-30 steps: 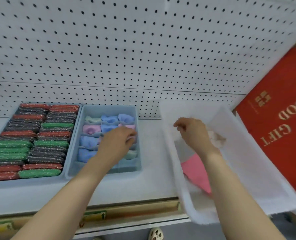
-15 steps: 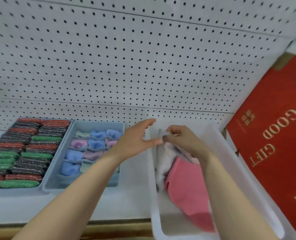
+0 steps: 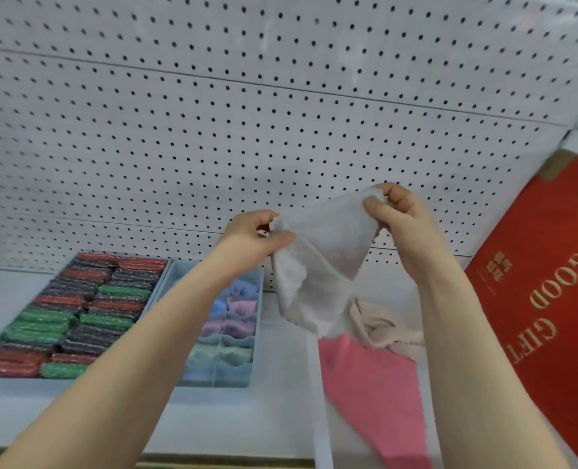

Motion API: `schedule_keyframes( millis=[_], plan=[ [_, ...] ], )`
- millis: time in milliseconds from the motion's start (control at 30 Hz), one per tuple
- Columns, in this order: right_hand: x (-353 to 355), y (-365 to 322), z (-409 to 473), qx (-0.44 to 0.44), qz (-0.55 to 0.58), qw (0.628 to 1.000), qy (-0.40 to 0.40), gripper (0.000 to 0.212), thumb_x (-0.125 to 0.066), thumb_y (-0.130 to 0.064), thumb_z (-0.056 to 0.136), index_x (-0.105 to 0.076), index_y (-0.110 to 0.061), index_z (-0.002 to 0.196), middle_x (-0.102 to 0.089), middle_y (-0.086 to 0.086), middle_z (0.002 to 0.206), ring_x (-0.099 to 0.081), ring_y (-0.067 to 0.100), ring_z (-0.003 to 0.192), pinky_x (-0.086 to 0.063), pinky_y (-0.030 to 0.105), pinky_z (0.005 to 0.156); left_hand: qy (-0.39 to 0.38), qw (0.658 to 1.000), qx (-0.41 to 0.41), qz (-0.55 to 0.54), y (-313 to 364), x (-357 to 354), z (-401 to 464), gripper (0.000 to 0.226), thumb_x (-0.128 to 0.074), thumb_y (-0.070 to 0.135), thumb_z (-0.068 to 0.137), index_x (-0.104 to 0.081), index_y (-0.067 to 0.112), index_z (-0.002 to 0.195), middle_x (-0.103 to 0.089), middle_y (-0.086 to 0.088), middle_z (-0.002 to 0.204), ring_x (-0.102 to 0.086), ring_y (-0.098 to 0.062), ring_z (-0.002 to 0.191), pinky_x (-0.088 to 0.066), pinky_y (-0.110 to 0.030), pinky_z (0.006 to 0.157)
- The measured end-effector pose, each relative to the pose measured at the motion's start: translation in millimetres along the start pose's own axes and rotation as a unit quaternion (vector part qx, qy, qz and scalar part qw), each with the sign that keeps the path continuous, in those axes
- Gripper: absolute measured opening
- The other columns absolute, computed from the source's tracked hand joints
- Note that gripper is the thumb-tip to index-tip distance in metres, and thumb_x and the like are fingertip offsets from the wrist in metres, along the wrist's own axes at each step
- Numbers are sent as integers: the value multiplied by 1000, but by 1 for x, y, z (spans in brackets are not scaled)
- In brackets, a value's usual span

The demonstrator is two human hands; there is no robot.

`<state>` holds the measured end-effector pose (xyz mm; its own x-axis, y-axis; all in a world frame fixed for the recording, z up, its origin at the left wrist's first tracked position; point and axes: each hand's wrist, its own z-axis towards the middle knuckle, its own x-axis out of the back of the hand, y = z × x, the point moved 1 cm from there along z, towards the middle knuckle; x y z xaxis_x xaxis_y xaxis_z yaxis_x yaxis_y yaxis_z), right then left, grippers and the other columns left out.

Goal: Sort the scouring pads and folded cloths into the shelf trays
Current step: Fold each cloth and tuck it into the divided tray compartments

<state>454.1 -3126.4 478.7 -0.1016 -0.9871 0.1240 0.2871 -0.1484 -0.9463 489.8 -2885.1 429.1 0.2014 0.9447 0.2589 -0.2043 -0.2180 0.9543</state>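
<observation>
Left hand (image 3: 252, 235): we see it raised, thumb and curled fingers pinching 1 edge of the white cloth (image 3: 318, 262).
Right hand (image 3: 399, 214): raised slightly higher, fingertips pinching the cloth's opposite corner.
Forearms: our 2 bare forearms angle up and inward.

At centre frame, the left hand (image 3: 250, 236) and right hand (image 3: 401, 214) pinch the top corners of a white cloth (image 3: 318, 262), holding it up before the pegboard (image 3: 247, 113). Lower left, a tray (image 3: 166, 275) holds red, green and dark scouring pads (image 3: 78, 313); a pink cloth (image 3: 375, 397) lies lower right.
</observation>
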Motion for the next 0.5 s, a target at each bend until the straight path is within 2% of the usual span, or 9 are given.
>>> schedule_keyframes(
  millis=[67, 100, 167, 200, 267, 300, 367, 433, 500],
  plan=[
    [-10, 0, 1, -27, -7, 999, -22, 15, -70, -28, 81, -71, -19, 94, -71, -2, 83, -62, 13, 73, -48, 21, 62, 20, 1000, -18, 13, 4, 8, 0, 7, -67, 13, 83, -70, 15, 89, -72, -13, 91, -61, -20, 75, -54, -43, 77],
    [-17, -1, 0, -36, -20, 998, -40, 20, -74, -30, 80, -72, -18, 96, -72, 0, 86, -64, 14, 76, -49, 23, 65, 22, 999, -32, 18, 8, 9, -1, 14, -63, 10, 84, -71, 21, 87, -72, -3, 84, -60, -14, 73, -52, -39, 72],
    [-31, -4, -1, -31, -19, 997, -61, 13, -77, -25, 82, -74, -16, 90, -71, 1, 82, -64, 15, 72, -49, 24, 61, 26, 998, -52, 39, 15, 12, -3, 26, -51, 10, 83, -69, 29, 81, -66, 14, 71, -54, -3, 64, -45, -25, 63],
    [-37, -7, 0, -23, -3, 998, -58, 7, -76, -22, 83, -73, -17, 85, -70, 0, 77, -64, 14, 68, -48, 23, 57, 36, 996, -60, 64, 17, 14, -4, 28, -46, 11, 80, -66, 30, 79, -62, 17, 64, -50, -1, 59, -41, -21, 59],
    [-43, -13, 2, -6, 36, 999, -27, 8, -73, -22, 87, -67, -19, 82, -66, 0, 74, -60, 16, 65, -44, 23, 51, 71, 985, -68, 141, 15, 22, -5, 21, -41, 15, 77, -58, 28, 75, -50, 15, 53, -41, -3, 50, -34, -23, 50],
    [-45, -16, 2, -4, 56, 998, -14, 9, -71, -22, 89, -65, -21, 82, -65, 0, 76, -58, 17, 66, -43, 24, 51, 90, 976, -63, 187, 12, 28, -6, 17, -44, 15, 78, -56, 26, 74, -48, 12, 52, -40, -8, 51, -33, -26, 50],
    [-45, -18, 4, -7, 82, 997, -4, 14, -65, -22, 93, -64, -26, 81, -64, -3, 78, -57, 17, 70, -45, 25, 50, 121, 964, -37, 233, 4, 42, -5, 16, -55, 11, 83, -62, 25, 80, -54, 12, 65, -48, -14, 62, -34, -25, 56],
    [-49, -17, 5, -22, 92, 995, -11, 13, -62, -23, 95, -62, -27, 83, -64, -7, 78, -59, 14, 72, -47, 23, 51, 137, 966, -5, 220, -3, 56, -6, 16, -58, 11, 86, -66, 26, 88, -62, 10, 79, -55, -9, 68, -38, -21, 59],
    [-55, -14, 5, -57, 97, 993, -30, 4, -67, -28, 90, -65, -24, 89, -70, -7, 85, -66, 12, 77, -52, 24, 61, 138, 976, -2, 171, -7, 66, -7, 19, -57, 13, 89, -67, 29, 87, -67, 9, 87, -57, -10, 74, -41, -19, 62]
  ],
)
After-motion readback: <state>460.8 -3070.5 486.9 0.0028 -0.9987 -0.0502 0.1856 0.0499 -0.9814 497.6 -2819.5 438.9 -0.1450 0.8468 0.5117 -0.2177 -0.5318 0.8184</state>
